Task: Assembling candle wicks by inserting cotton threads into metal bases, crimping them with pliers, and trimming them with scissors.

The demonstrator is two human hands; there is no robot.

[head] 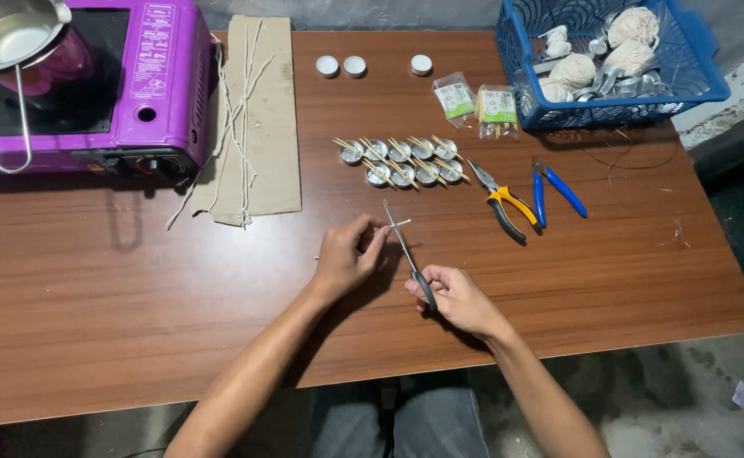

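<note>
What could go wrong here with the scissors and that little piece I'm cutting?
The left hand pinches the small pale piece right at the blades of the scissors, so the fingertips might get nicked. The cut-off end could also fly onto the table and be hard to find. The right hand grips only the handles.

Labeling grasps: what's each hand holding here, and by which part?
Right hand holds scissors by the dark handles, blades pointing away. Left hand pinches a short white wick piece at its end, by the blades.
</note>
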